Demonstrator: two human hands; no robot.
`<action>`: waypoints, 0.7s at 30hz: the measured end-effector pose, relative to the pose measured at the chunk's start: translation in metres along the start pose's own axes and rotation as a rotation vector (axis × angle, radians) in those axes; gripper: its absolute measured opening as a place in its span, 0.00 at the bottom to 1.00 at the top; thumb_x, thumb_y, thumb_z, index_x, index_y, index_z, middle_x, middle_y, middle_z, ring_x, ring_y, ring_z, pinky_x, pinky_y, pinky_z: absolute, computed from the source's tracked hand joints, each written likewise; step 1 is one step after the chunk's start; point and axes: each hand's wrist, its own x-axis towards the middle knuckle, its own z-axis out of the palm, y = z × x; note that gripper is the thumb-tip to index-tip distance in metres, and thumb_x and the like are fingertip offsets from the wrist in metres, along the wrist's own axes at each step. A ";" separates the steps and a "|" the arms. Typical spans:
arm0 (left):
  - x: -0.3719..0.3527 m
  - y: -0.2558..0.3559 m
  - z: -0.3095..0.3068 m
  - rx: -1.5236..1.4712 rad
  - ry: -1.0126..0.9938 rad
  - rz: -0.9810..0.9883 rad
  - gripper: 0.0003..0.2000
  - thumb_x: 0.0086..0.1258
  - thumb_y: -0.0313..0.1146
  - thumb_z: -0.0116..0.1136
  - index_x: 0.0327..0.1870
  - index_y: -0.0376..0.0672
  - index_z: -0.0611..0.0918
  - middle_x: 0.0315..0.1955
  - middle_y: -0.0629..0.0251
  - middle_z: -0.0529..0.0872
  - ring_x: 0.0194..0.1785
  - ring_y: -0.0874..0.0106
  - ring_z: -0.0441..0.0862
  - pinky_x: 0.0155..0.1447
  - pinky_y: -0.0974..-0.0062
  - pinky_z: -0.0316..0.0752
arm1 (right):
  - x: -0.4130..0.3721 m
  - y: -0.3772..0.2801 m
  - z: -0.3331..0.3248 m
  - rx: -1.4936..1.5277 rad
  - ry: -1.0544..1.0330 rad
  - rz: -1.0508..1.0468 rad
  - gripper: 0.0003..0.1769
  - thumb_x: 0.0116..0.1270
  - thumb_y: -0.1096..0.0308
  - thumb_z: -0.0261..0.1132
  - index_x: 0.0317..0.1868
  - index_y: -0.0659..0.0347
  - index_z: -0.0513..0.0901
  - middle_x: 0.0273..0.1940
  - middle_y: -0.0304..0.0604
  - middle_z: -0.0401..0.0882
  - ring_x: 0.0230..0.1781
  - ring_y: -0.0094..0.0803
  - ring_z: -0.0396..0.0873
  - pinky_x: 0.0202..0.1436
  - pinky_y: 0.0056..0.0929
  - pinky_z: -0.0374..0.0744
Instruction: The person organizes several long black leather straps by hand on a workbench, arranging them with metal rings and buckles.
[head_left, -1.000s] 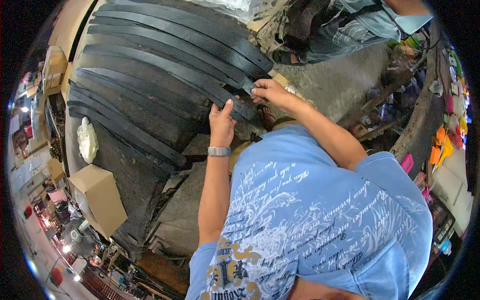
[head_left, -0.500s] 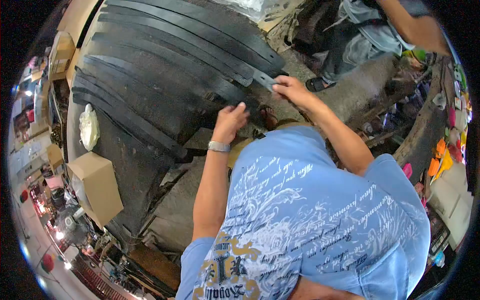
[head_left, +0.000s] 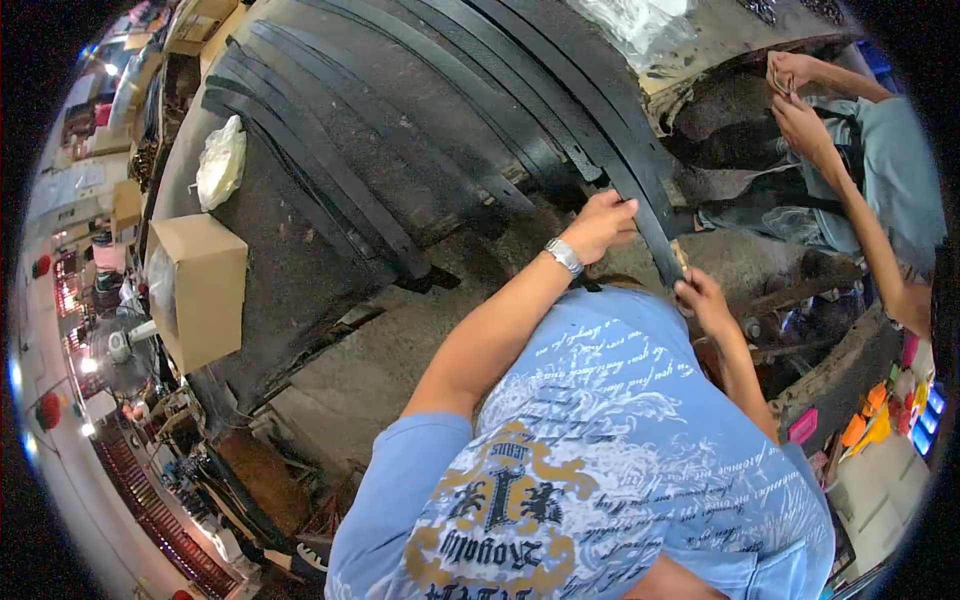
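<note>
A long black belt strap [head_left: 648, 222] runs from the work table down toward my body. My left hand [head_left: 602, 226], wearing a metal watch, is closed on its edge. Nearer my body, the fingers of my right hand [head_left: 706, 301] pinch the lower end. A small tan or gold-coloured piece [head_left: 679, 258] shows at that end; I cannot make out what it is. Several other black straps [head_left: 325, 170] lie lengthwise on the dark table [head_left: 285, 290], their near ends by its edge.
On the table's left stand a cardboard box [head_left: 212, 290] and a pale plastic bag [head_left: 219, 164]. Clear plastic [head_left: 635, 25] lies at the top. To the right is another person [head_left: 890, 180], both hands together on something small. Orange and yellow items [head_left: 872, 420] sit at far right.
My left hand has moved right and up onto the strap. My right hand has drawn the strap's end down and right. The view has shifted, and more of the other person shows.
</note>
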 end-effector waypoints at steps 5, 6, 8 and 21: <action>0.013 -0.011 -0.003 -0.004 0.067 0.024 0.14 0.75 0.37 0.59 0.54 0.41 0.76 0.48 0.62 0.84 0.47 0.69 0.83 0.52 0.66 0.83 | -0.063 0.067 -0.009 -0.150 0.122 0.076 0.14 0.67 0.64 0.68 0.47 0.65 0.82 0.40 0.40 0.82 0.44 0.28 0.76 0.52 0.31 0.75; 0.005 -0.004 -0.002 0.011 0.058 0.014 0.12 0.76 0.36 0.59 0.53 0.42 0.77 0.47 0.65 0.85 0.46 0.71 0.83 0.50 0.68 0.83 | -0.072 0.085 -0.010 -0.126 0.138 0.129 0.15 0.67 0.63 0.69 0.47 0.66 0.81 0.40 0.41 0.82 0.45 0.29 0.76 0.53 0.32 0.75; -0.003 0.003 -0.006 0.046 0.010 -0.001 0.11 0.75 0.37 0.60 0.53 0.44 0.78 0.53 0.62 0.87 0.51 0.68 0.85 0.56 0.63 0.80 | -0.076 0.088 0.002 -0.108 0.162 0.160 0.18 0.66 0.61 0.69 0.49 0.67 0.82 0.43 0.45 0.84 0.47 0.31 0.78 0.54 0.34 0.76; -0.023 0.014 -0.015 0.091 0.068 0.013 0.08 0.78 0.36 0.55 0.52 0.47 0.78 0.52 0.64 0.86 0.48 0.71 0.86 0.53 0.70 0.82 | 0.015 -0.024 0.064 -0.497 0.224 -0.184 0.30 0.71 0.47 0.60 0.65 0.59 0.75 0.64 0.57 0.76 0.66 0.52 0.72 0.69 0.43 0.71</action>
